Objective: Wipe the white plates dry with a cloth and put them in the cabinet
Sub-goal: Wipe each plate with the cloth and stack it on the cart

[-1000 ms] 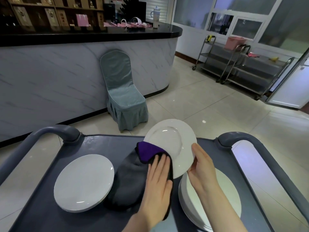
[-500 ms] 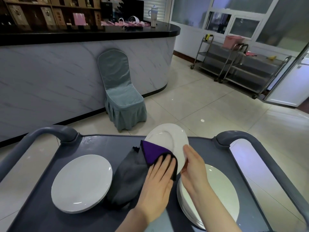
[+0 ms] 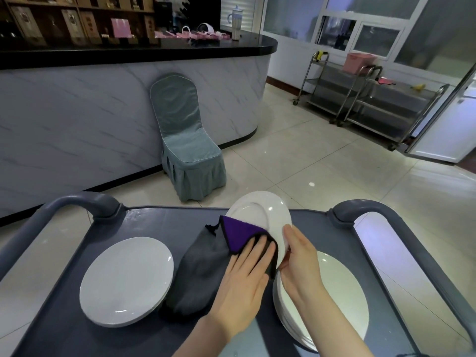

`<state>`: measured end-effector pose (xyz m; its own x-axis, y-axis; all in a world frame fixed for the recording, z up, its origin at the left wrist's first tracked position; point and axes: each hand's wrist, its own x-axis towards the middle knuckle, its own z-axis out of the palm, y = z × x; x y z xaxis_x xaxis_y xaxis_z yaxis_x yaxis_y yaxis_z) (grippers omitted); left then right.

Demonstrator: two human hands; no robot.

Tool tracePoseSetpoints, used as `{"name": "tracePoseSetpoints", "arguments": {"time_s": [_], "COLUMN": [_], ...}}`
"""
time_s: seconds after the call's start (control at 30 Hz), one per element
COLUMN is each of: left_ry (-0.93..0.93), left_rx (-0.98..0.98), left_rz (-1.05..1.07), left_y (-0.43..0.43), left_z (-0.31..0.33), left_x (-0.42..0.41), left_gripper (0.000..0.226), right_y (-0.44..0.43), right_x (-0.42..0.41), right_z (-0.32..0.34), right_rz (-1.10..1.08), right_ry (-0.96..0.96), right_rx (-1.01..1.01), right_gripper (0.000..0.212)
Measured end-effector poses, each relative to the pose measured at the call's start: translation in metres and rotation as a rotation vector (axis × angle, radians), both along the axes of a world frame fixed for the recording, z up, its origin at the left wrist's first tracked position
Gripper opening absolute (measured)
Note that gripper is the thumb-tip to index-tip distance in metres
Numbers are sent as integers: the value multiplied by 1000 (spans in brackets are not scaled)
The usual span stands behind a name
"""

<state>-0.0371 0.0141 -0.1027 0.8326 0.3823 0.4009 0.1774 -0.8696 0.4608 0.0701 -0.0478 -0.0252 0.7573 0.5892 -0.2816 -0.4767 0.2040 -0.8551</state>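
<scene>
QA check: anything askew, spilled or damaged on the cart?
Nothing stands out. The tilted plate is held by the right hand while the left hand presses the cloth on it; the left stack and right stack lie flat.

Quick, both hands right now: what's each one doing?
Left hand: open, flat fingers pressing the cloth against the tilted plate.
Right hand: gripping that plate by its rim.

A dark grey plastic cart (image 3: 154, 220) with a flat, rimmed top tray and curved grey handles (image 3: 77, 202) at its far corners stands on the pale tiled floor (image 3: 309, 163). On the tray, a round white ceramic plate (image 3: 126, 282) lies at the left and a stack of round white plates (image 3: 342, 305) at the right. The lower part of a grey cloth (image 3: 201, 274) rests between them.
</scene>
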Motion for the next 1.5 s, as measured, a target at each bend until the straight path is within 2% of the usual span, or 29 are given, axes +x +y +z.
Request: {"name": "tracePoseSetpoints", "arguments": {"time_s": [0.17,0.23,0.3,0.43,0.6,0.73,0.83,0.97,1.03,1.13,1.2,1.33,1.5], "left_ry": [-123,-163,-127,-60,-7,-20,-43,-6,42,109,85,2,45], "left_rx": [-280,-370,-415,-280,-131,-169,-280,-297,-323,-244,-238,-280,-367], "left_rz": [-15,35,84,57,-30,-49,21,101,63,-7,-43,15,89], "left_y": [25,42,59,53,14,26,40,52,46,15,1,18,34], "left_z": [27,31,34,27,9,15,19,15,9,6,10,27,15], "left_x": [16,20,24,16,-1,-3,1,-1,-10,-15,-9,4,-1], "left_gripper": [53,52,51,51,63,57,55,54,53,51,54,55,56], "right_y": [-5,-10,-16,-17,-13,-18,-20,-21,-22,-22,-22,-29,-27], "right_x": [-19,-25,-29,-23,-19,-20,-18,-5,4,13,9,-8,-1], "right_z": [-8,-12,-19,-19,-18,-19,-12,4,11,14,10,1,10], "right_rz": [69,109,190,185,175,209,228,184,135,93,110,189,131], "right_ry": [-60,-154,-257,-223,-185,-124,-126,-155,-164,-164,-158,-108,-161], "right_rx": [4,-50,-75,-75,-28,-37,-30,-2,3,10,8,30,-11], "right_gripper": [28,27,27,26,29,28,26,24,22,21,23,26,24]}}
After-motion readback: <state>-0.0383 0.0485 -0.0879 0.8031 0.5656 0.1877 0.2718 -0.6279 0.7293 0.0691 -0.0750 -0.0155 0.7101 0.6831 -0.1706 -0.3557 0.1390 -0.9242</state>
